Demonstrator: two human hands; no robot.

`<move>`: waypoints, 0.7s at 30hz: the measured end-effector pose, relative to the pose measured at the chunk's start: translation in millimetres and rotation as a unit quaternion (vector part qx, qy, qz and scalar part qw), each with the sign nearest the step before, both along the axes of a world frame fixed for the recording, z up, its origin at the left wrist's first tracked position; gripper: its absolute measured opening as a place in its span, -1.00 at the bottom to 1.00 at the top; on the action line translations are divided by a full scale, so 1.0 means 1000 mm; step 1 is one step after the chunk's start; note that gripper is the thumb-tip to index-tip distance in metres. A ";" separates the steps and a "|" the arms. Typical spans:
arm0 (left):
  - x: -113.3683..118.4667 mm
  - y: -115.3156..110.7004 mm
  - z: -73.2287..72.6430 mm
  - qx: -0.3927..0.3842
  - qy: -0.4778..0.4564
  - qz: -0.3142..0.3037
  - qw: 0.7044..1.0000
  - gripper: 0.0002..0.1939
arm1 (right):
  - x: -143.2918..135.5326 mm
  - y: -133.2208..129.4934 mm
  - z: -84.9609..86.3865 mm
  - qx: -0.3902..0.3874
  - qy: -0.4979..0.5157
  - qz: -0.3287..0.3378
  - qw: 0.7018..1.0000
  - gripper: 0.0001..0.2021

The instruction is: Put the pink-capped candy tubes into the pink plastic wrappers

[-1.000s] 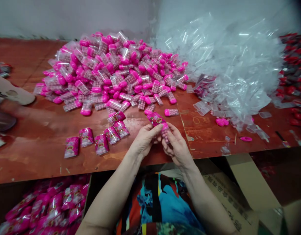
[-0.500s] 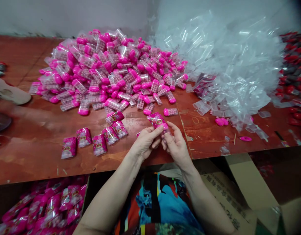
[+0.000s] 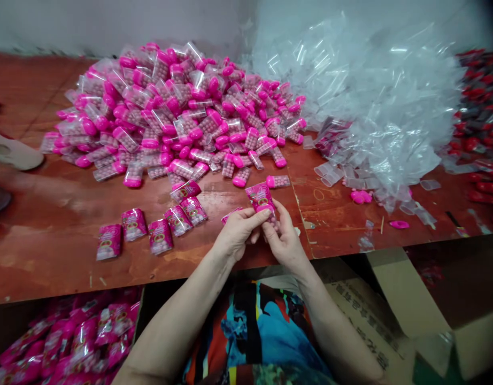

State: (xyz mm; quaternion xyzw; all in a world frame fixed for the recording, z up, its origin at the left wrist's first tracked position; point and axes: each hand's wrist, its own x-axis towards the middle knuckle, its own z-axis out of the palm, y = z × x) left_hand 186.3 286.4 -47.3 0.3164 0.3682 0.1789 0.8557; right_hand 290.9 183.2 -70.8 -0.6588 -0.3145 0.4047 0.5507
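Close over the table's front edge, both of my hands hold one candy bottle in a printed pink sleeve (image 3: 260,197). The thumb of my left hand (image 3: 239,231) presses on its front from the left. Around its lower right side curl the fingers of my right hand (image 3: 285,239), partly hiding the pink candy balls inside. A small pink printed piece (image 3: 231,215) lies just behind my left hand. Several sleeved candy bottles (image 3: 161,237) lie flat to the left. Beyond my hands, an unsleeved candy bottle with a pink cap (image 3: 277,181) rests on its side.
A big heap of pink-capped candy bottles (image 3: 158,117) covers the back. Clear plastic sleeves (image 3: 375,107) are piled at right, with red items (image 3: 477,139) beyond. Below the table, a box holds pink packs (image 3: 78,337); a cardboard box (image 3: 407,294) stands at right.
The pink sleeve now stands more upright above my fingers. Both hands keep hold of the bottle. A blurred hand-like shape at the left edge has mostly gone. The view has shifted slightly.
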 end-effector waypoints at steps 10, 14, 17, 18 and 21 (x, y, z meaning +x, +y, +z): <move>-0.002 -0.010 0.001 0.017 0.031 0.012 0.999 -0.60 | -0.007 -0.002 0.007 0.009 0.214 -0.021 0.977 -0.38; -0.005 -0.008 0.005 0.007 0.016 -0.014 1.000 -0.56 | 0.000 -0.003 0.009 0.002 0.213 0.022 0.977 -0.37; -0.005 -0.008 0.005 0.006 0.001 0.000 1.000 -0.54 | 0.003 -0.002 0.011 -0.003 0.201 0.041 0.979 -0.36; -0.006 -0.009 0.004 0.005 0.002 -0.001 1.000 -0.53 | 0.003 -0.002 0.012 -0.005 0.202 0.047 0.978 -0.35; -0.010 -0.011 0.000 0.007 0.014 -0.017 1.000 -0.54 | 0.000 0.002 0.009 -0.007 0.207 0.068 0.976 -0.31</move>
